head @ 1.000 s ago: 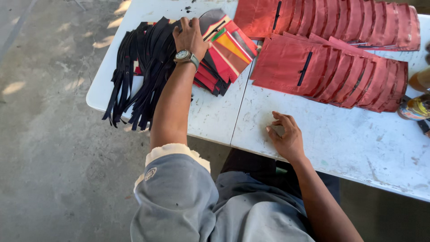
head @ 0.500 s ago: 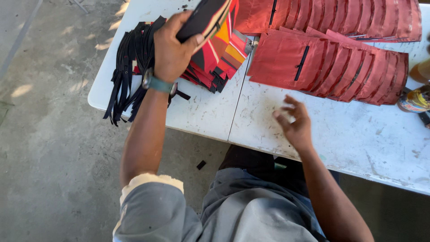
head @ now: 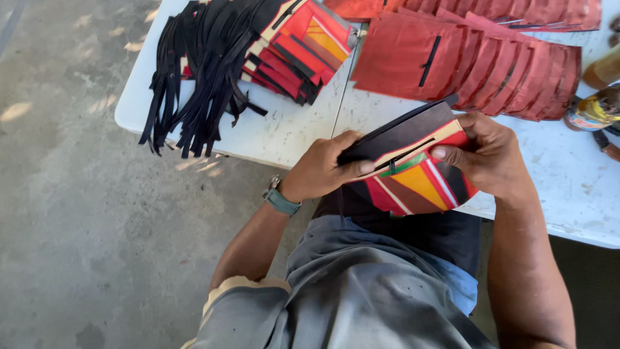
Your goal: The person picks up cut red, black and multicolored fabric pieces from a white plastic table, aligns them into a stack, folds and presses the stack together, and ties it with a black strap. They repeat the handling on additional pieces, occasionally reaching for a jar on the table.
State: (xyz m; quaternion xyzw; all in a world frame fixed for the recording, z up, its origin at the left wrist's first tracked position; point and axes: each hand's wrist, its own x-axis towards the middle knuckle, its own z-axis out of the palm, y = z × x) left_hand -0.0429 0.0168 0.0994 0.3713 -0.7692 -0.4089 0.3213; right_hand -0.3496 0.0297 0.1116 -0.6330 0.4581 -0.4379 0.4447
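Item: one flat fabric pouch with red, orange, green and brown stripes and a dark zip (head: 413, 171), held over the near edge of the white worktop (head: 284, 132). Left hand (head: 320, 168) clasped its left end; right hand (head: 491, 155) clasped its right end, thumb on the face. At 11 o'clock: stack of matching striped pouches (head: 300, 45), beside black straps (head: 200, 71). At 1 o'clock: overlapped plain red fabric panels (head: 478, 61).
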